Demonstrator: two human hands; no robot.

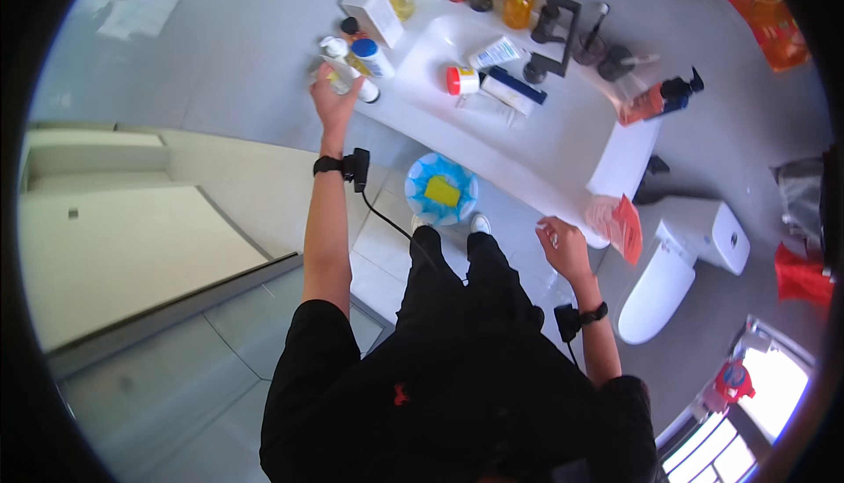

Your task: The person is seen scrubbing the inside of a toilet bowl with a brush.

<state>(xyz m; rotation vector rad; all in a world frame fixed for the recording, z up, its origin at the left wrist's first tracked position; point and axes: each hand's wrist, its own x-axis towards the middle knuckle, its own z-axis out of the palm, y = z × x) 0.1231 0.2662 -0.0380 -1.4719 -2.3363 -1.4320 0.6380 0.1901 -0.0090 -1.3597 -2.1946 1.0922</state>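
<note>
Head view shows the left hand point(336, 107) at the left end of a white sink point(563, 149), thumb and fingers parted around a white tube point(360, 87) (one cannot tell if they press it firmly). Just beside it is a blue-capped bottle point(373, 58). The right hand point(564, 247) is near a pinkish item point(615, 224), its fingers narrowly curled; whether they hold something small, one cannot tell. Below, a blue-lined bin point(424, 169) contains a yellow object point(442, 191).

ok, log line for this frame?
left hand: at white plastic bottles | right hand: near reddish plastic packet | round blue-lined bin: flat yellow item inside
</note>
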